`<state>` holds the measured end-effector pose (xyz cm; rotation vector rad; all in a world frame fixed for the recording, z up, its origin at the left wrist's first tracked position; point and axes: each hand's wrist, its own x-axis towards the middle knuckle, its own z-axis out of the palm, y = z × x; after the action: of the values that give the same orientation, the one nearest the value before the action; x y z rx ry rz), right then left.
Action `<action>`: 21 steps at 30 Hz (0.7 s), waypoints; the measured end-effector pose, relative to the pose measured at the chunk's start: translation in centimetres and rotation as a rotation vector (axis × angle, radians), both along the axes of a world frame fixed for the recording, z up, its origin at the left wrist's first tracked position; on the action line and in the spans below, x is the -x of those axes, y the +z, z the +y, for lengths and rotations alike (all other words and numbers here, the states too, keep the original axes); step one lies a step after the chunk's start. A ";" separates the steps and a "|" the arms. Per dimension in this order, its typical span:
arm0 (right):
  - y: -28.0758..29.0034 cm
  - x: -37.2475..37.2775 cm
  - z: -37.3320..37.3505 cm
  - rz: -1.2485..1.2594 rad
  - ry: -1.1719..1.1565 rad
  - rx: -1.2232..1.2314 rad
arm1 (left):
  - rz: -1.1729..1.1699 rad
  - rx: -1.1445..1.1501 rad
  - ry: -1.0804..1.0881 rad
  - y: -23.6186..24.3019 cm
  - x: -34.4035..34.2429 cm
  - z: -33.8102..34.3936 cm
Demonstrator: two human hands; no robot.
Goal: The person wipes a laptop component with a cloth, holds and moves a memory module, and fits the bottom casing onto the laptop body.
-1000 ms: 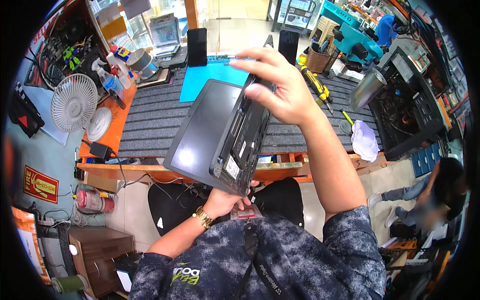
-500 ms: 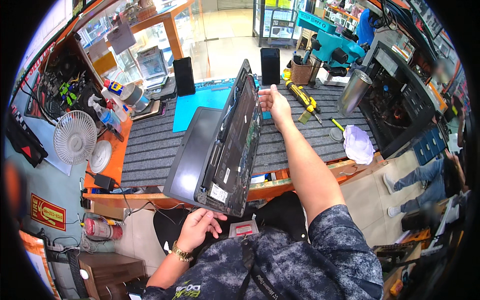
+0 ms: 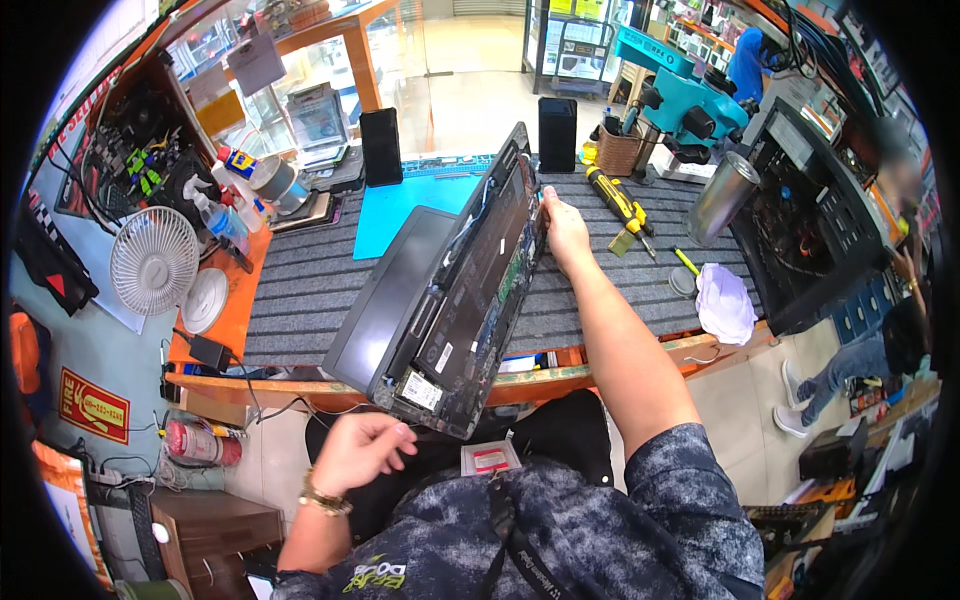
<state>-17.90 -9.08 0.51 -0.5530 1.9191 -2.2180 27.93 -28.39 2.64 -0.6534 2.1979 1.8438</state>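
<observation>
A black laptop (image 3: 385, 310) stands tilted on edge over the front of the bench, partly unfolded. Its bottom cover is off, baring a dark battery (image 3: 452, 310), a green circuit board (image 3: 516, 270) and a white-labelled part (image 3: 421, 390) at the near corner. My right hand (image 3: 568, 232) grips the laptop's far right edge, thumb on top; the other fingers are mostly hidden. Beside the near corner, my left hand (image 3: 358, 452) hangs apart from the laptop, fingers loosely bent and apart, with nothing in them.
A blue mat (image 3: 400, 215) lies on the ribbed grey bench top (image 3: 290, 315). Right of the laptop are a yellow-black screwdriver (image 3: 615, 200), a steel tumbler (image 3: 722, 200), a crumpled pale cloth (image 3: 725, 305) and an open computer case (image 3: 800, 220). A white fan (image 3: 153, 262) stands left.
My left hand has come off the laptop's near corner and moved left. My right hand has closed on the far edge, and the laptop has turned slightly, showing more of its insides.
</observation>
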 end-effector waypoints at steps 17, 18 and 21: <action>-0.8 1.8 0.1 -0.028 0.029 0.052 | 0.418 0.235 0.290 0.6 22.4 -17.7; -0.3 1.4 -0.3 -0.001 0.036 0.052 | 0.424 0.255 0.307 -0.5 22.5 -18.2; -1.0 3.1 1.2 0.020 0.022 0.020 | 0.456 0.265 0.295 -1.3 24.0 -17.5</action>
<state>-21.01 -7.87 -0.46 -0.5991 1.8928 -2.2291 3.89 -45.88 1.30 -0.6883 2.8066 2.0213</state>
